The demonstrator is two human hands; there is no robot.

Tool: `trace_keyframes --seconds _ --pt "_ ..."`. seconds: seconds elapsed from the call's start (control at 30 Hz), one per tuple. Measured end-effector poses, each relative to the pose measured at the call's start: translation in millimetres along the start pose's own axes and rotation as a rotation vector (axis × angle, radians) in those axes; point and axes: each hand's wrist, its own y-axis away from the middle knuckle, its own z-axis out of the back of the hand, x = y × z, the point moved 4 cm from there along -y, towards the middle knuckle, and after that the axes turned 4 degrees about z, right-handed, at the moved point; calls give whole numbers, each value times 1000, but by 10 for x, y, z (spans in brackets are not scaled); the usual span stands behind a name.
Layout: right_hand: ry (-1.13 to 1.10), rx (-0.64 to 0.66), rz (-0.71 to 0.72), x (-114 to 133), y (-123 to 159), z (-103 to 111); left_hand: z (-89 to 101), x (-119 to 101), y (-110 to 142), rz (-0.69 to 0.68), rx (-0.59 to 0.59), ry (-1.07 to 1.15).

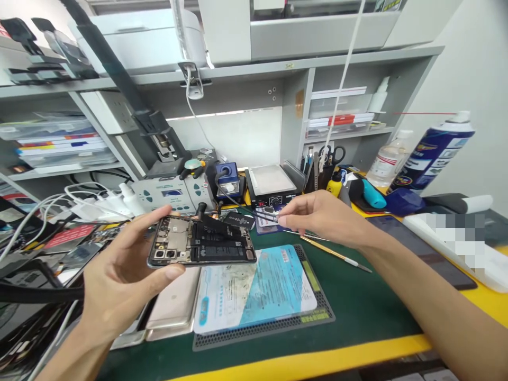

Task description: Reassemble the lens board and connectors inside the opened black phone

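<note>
My left hand (119,275) is closed around a smartphone (216,248) with its back cover off. The phone lies nearly level, its circuit board, two camera lenses and black battery showing. My right hand (321,217) hovers over the back of the mat with thumb and forefinger pinched together. Whatever is between those fingertips is too small to make out; a thin dark cable (254,210) runs close to them. Beneath that hand lie a thin metal tool and a yellow-handled blade tool (333,253).
A blue and white printed pad (257,288) lies on the green mat (369,312). Gold phones (170,304) are left of it. A heating plate (272,182) and a soldering station (170,193) stand behind. On the right are a spray can (432,153) and a dark tablet (420,248).
</note>
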Motion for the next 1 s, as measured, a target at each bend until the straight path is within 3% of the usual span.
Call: trace_keyframes --seconds 0.2,0.37,0.53,0.67,0.83,1.0 --pt "-100 -79 -9 26 13 39 -197 37 100 -225 34 78" --pt "-92 -38 53 183 -7 -55 -388 98 186 -308 256 133" --pt "-80 66 143 510 -58 -236 -247 102 222 -561 349 -218" --pt "51 81 200 760 -94 -367 -131 132 256 -834 320 -489" --pt "139 143 318 909 -95 -569 -96 134 301 -1069 263 -603" --pt "145 178 404 966 -62 -702 -83 92 323 -1147 247 -642"
